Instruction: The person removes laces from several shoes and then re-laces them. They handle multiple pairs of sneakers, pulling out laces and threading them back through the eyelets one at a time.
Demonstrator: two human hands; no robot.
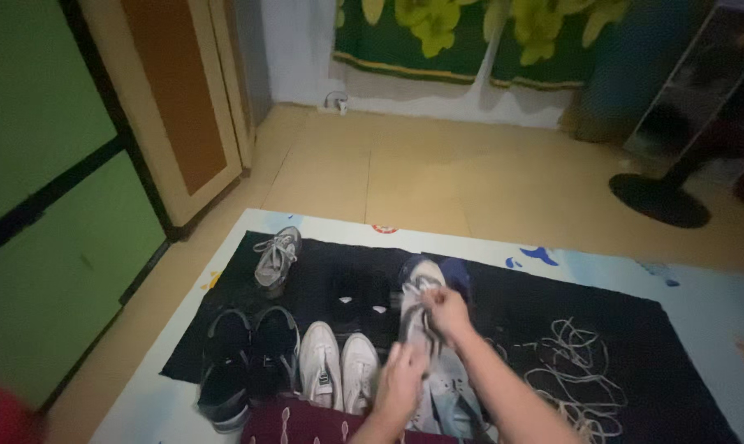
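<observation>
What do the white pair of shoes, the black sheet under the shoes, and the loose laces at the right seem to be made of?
White pair of shoes: probably smooth leather or imitation leather, since the toes look even and faintly shiny.
Black sheet: likely matte cloth, with no shine and an uneven edge; the blur leaves this open.
Loose laces: pale woven cord, probably, limp and tangled in loops.

A home room: tiled floor (pixel 438 177), wooden wardrobe (pixel 174 99) upper left, floral curtain (pixel 470 37) along the top (fan base (pixel 660 200) at right).
</observation>
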